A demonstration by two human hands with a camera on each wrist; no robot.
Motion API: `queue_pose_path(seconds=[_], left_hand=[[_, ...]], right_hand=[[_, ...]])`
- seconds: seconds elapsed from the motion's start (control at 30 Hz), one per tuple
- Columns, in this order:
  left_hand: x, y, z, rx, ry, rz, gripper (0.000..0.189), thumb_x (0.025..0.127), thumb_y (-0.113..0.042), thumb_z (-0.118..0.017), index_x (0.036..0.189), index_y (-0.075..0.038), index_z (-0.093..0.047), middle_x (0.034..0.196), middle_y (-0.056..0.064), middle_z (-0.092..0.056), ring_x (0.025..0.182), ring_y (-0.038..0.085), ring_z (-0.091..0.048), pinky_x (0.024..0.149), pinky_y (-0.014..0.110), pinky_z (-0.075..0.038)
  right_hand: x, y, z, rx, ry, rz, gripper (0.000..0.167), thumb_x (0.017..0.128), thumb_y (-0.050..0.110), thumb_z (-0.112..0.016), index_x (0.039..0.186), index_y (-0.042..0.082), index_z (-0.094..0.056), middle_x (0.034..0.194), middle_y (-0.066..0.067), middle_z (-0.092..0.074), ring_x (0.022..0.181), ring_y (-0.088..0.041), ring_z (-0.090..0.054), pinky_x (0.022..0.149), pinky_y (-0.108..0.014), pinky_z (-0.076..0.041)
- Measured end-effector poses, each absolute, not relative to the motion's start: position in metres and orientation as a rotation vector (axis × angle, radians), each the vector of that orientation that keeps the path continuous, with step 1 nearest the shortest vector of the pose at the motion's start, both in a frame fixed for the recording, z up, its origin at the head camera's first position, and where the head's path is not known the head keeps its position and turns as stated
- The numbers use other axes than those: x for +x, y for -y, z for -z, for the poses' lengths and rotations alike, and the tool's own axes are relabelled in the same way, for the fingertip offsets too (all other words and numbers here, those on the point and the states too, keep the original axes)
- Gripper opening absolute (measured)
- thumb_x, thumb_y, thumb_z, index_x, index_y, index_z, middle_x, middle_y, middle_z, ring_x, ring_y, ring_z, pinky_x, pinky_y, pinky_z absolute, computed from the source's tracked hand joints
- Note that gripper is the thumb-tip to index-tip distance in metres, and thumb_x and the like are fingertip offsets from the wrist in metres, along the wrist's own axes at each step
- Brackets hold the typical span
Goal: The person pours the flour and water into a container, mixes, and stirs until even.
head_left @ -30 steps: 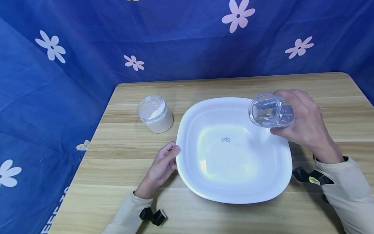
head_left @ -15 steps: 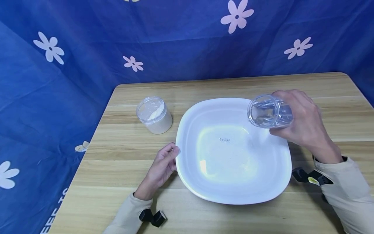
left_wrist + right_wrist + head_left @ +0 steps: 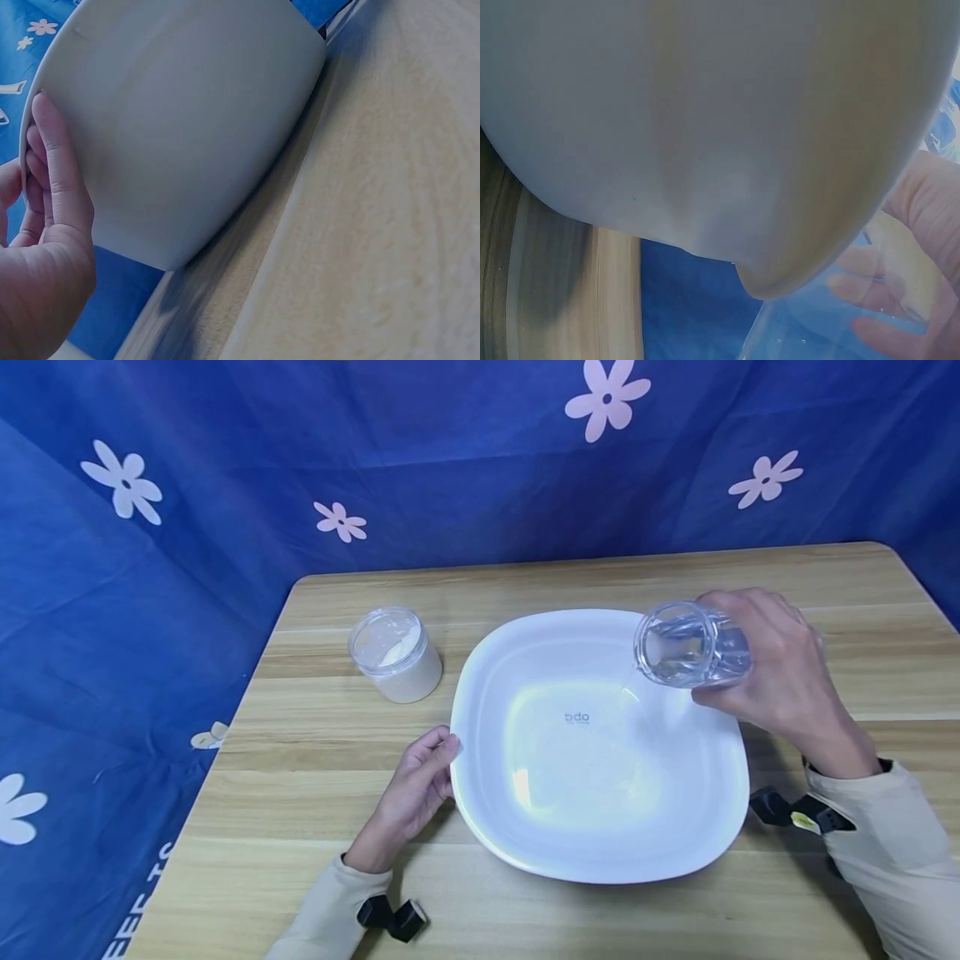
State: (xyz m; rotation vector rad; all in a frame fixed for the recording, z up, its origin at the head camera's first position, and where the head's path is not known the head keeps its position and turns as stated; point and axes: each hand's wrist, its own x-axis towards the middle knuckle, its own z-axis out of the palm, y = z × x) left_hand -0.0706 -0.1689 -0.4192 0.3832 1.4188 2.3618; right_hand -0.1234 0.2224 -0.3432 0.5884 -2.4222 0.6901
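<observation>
A white basin [image 3: 577,835] with small lettering on its floor stands in the middle of the table. At its left edge my left hand [image 3: 414,785] pinches the rim, thumb on top. The left wrist view shows the fingers of that hand [image 3: 56,202] under the rim, against the outer wall. Above the far right rim, my right hand [image 3: 776,668] grips a clear cup [image 3: 690,647] round its side. The cup is tipped sideways, its mouth facing left over the basin. In the right wrist view, fingers show through the clear cup wall [image 3: 802,330], which carries droplets.
Left of the basin, a clear jar [image 3: 408,677] without a lid holds white powder. The wooden table [image 3: 315,810] ends at the back against a blue cloth [image 3: 465,460] with pale flowers. Beige sleeves and black wrist cameras [image 3: 393,917] sit near both hands.
</observation>
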Motion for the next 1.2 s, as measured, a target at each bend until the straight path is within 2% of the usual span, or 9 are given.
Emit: queue_pose_path(seconds=[0.43, 1.2], left_hand=[[-0.0713, 0.1687, 0.4189, 0.382, -1.407, -2.378, 0.018, 0.103, -0.01, -0.044, 0.096, -0.008, -0.061, 0.09, 0.001, -0.065, 0.078, 0.011, -0.067, 0.063, 0.022, -0.059], [-0.0705, 0.1684, 0.4196, 0.38, -1.423, -2.371, 0.02, 0.103, -0.01, -0.043, 0.094, -0.009, -0.061, 0.088, 0.001, -0.065, 0.076, 0.011, -0.067, 0.061, 0.021, -0.059]], right_hand=[[-0.1236, -0.2214, 0.3416, 0.59, 2.432, -0.682, 0.097, 0.036, 0.001, -0.092, 0.125, 0.009, -0.056, 0.114, -0.019, -0.06, 0.106, -0.04, -0.053, 0.09, -0.063, -0.046], [-0.1225, -0.2207, 0.3419, 0.588, 2.419, -0.67, 0.095, 0.035, 0.001, -0.091, 0.123, 0.01, -0.057, 0.111, -0.018, -0.061, 0.103, -0.039, -0.055, 0.086, -0.062, -0.047]])
